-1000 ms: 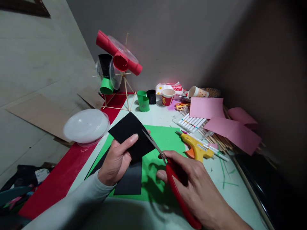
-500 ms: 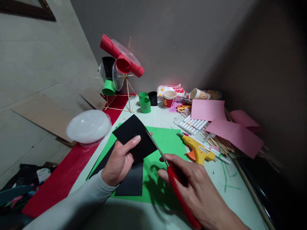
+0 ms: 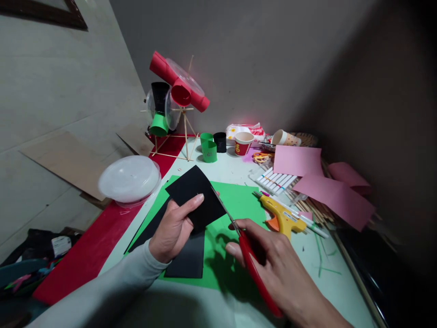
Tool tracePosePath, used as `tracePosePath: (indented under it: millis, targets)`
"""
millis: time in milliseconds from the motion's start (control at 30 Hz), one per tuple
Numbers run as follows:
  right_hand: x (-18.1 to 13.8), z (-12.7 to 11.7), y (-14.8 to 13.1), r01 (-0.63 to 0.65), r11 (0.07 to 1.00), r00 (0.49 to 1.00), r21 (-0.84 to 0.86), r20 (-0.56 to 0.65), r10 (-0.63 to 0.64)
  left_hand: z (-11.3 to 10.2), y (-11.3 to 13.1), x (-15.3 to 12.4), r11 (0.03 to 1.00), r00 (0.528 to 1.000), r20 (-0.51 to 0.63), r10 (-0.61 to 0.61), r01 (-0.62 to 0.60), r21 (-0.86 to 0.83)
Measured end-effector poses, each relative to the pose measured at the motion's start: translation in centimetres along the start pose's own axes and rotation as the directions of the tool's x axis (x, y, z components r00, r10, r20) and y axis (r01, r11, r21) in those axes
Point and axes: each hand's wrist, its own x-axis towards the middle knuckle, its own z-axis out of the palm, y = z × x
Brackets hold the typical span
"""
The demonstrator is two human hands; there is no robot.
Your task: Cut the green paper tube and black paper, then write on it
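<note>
My left hand [image 3: 175, 228] grips a rectangle of black paper [image 3: 194, 187], thumb on top and fingers beneath. Red-handled scissors [image 3: 254, 269] are held in my right hand [image 3: 276, 259], their blades lying along the right edge of the black paper. Whether the blades are fully closed cannot be made out. Below the hands, more black paper [image 3: 187, 259] rests on a green sheet [image 3: 235, 196]. A yellow glue gun [image 3: 282, 214] lies just right of the green sheet, beyond my right hand.
A stick stand with red, black and green paper tubes [image 3: 180, 93] rises at the back left. White plastic lids [image 3: 129, 180] sit at left. Behind are green paper rings [image 3: 209, 151], a paper cup [image 3: 243, 143], markers [image 3: 276, 180] and pink paper [image 3: 297, 160]. Wooden sticks [image 3: 319, 207] lie right.
The whole view has shifted slightly, with things appearing a little further right. Both hands keep nearly the same pose, and the scissors stay at the black paper's right edge.
</note>
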Motion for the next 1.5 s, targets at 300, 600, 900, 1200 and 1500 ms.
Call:
tracePosePath:
  millis: [300, 600, 900, 1200, 1500]
  targets:
    - [0.2, -0.1, 0.1, 0.024, 1.000, 1.000, -0.016, 0.013, -0.024, -0.3, -0.7, -0.2, 1.000, 0.998, 0.065, 0.020, -0.021, 0.011]
    - [-0.1, 0.2, 0.3, 0.034, 0.999, 0.999, -0.011, 0.006, -0.034, -0.4, -1.1, -0.1, 0.997, 0.996, 0.045, 0.074, -0.073, -0.022]
    - [-0.1, 0.0, 0.5, -0.021, 1.000, 0.995, -0.009, 0.100, 0.022, -0.3, -1.0, -0.1, 0.999, 0.998, 0.045, 0.051, -0.050, -0.010]
    - [0.3, -0.2, 0.6, -0.010, 0.997, 0.999, -0.083, 0.049, 0.014, 0.0, -1.4, -0.9, 0.998, 0.989, 0.147, 0.009, -0.018, 0.058]
    - [-0.1, 0.2, 0.7, -0.011, 0.996, 0.999, -0.086, 0.043, 0.015, 0.0, -1.4, -0.9, 0.999, 0.991, 0.133, -0.004, -0.002, 0.049]
